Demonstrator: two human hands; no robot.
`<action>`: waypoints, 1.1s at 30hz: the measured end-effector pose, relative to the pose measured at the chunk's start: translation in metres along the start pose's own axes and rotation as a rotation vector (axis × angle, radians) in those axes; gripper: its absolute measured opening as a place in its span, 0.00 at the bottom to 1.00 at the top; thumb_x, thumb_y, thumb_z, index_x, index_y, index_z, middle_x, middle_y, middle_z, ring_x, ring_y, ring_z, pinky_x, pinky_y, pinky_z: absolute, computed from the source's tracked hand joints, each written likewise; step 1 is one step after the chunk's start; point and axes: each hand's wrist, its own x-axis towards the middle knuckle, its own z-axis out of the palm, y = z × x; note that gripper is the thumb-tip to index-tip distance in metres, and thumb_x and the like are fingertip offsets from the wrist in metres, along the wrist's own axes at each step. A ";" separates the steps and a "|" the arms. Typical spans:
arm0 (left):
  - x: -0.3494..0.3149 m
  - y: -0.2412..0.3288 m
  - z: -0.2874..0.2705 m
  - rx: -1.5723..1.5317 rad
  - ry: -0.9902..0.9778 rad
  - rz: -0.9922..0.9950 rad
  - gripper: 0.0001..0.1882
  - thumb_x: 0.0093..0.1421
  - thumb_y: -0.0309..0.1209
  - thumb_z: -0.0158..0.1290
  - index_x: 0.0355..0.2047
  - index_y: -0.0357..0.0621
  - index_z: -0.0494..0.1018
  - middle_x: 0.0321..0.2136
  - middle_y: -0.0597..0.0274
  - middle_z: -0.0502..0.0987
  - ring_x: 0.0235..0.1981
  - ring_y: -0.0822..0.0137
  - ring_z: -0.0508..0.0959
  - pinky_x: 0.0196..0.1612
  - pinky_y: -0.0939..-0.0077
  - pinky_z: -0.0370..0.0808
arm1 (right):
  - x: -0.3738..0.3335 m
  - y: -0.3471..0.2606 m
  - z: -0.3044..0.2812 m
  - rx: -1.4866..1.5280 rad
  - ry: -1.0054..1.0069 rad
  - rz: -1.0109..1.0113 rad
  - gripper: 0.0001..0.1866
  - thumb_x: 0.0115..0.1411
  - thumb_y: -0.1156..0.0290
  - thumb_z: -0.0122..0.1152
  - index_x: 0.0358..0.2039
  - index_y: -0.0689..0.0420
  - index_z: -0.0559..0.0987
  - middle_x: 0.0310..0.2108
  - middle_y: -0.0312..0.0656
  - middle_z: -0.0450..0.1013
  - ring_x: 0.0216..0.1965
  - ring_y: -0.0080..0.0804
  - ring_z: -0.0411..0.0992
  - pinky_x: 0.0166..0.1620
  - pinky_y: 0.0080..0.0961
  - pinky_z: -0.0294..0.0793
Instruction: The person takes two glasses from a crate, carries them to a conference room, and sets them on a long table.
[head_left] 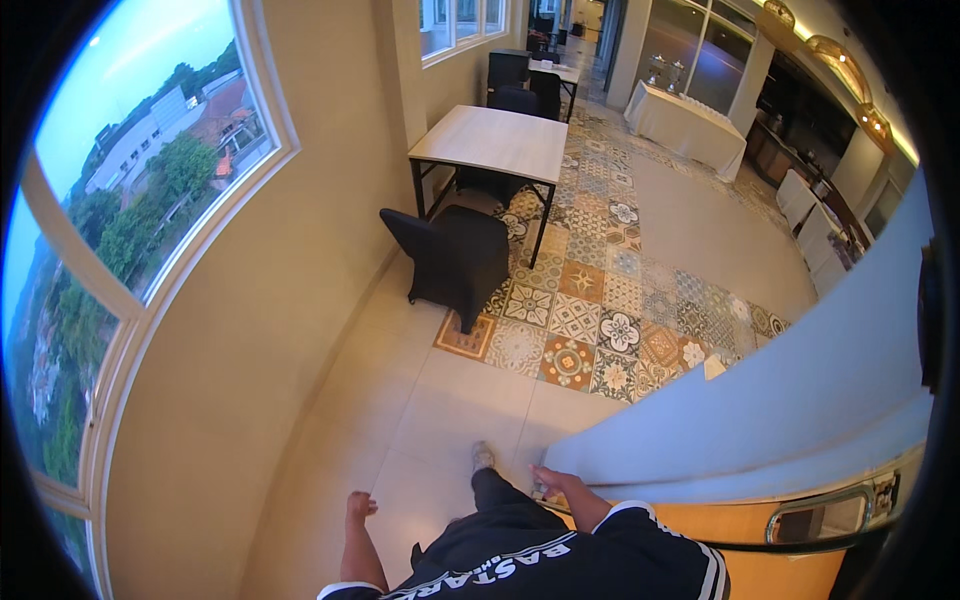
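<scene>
My left hand (362, 504) hangs in front of my body over the pale floor, its fingers curled in. I see nothing held in it. My right hand (550, 480) is beside the bluish-white panel (700, 440) on my right. Its fingers are closed around something small and pale that I cannot make out. One shoe (483, 456) shows ahead of me on the floor tiles, below a dark trouser leg.
A black-covered chair (455, 255) stands by a light-topped table (495, 140) along the left wall, with windows (160, 150) beside it. Patterned tiles (575, 330) run forward. A cloth-draped table (685, 125) stands far right. A wooden counter with a metal-framed opening (820, 520) is near right.
</scene>
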 end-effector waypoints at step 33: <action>0.259 0.480 0.446 1.085 -0.736 0.327 0.10 0.53 0.32 0.51 0.34 0.41 0.75 0.28 0.53 0.77 0.25 0.60 0.77 0.26 0.70 0.74 | 0.066 -0.158 -0.329 0.672 0.327 0.029 0.54 0.46 0.20 0.36 0.59 0.53 0.62 0.60 0.70 0.47 0.58 0.61 0.54 0.54 0.57 0.59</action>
